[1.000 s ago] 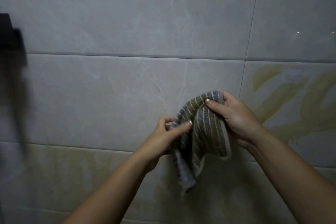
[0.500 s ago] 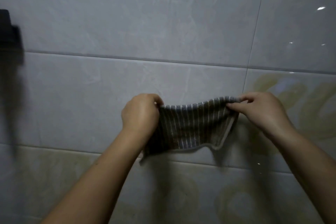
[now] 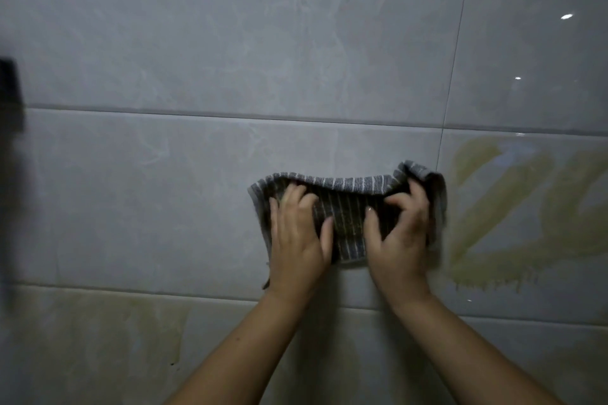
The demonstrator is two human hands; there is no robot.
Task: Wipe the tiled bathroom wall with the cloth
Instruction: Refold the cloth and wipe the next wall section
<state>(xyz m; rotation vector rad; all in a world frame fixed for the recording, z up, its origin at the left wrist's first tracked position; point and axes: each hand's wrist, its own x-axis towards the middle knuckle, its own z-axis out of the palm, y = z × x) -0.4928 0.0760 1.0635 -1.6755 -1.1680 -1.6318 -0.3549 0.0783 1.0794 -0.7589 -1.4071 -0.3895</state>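
Op: I am noting a change: the cloth, which was stretched in the air between both hands half a second ago, is now lying spread against the wall, on the middle tile.

Obs: Hands?

Op: I am seeing the left hand pressing it flat with fingers spread. The right hand is clawing, fingers curled into the bunched right end.

Obs: Meaning for the task?

Op: I am reading the unfolding as finished and the wiping as starting. The yellow stain is sitting just right of the cloth, untouched; I am guessing the first stroke belongs there.
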